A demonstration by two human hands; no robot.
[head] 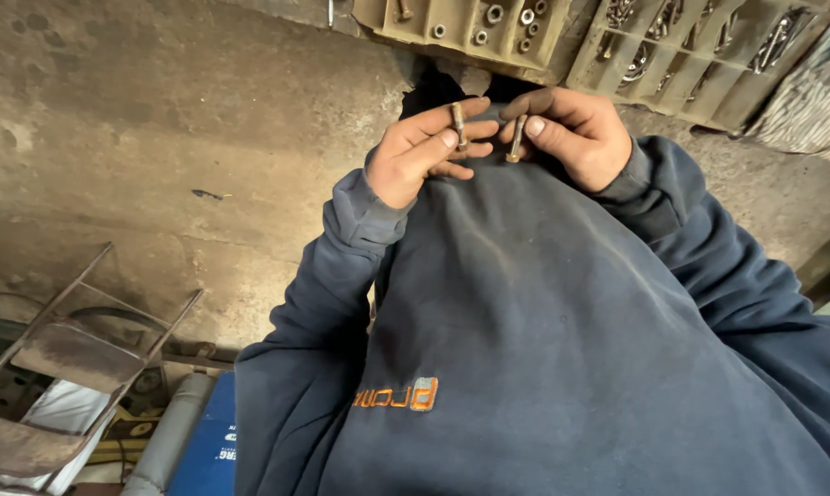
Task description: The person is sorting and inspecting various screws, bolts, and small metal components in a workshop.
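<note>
Over a stained concrete floor [158,119], each hand's fingers are closed on a rusty bolt: left hand [424,156], right hand [575,133].

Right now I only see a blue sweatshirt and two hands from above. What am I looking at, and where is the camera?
There is no machine here: a person wears one camera on the head, looking straight down their own chest, so the dark blue sweatshirt fills the view. The left hand pinches a rusty bolt between thumb and fingers; the right hand holds a second rusty bolt the same way, close beside the first. Beyond the hands, on the concrete floor, stand compartmented trays with nuts, washers and other metal fasteners. At lower left lies a rusty metal frame.
</note>
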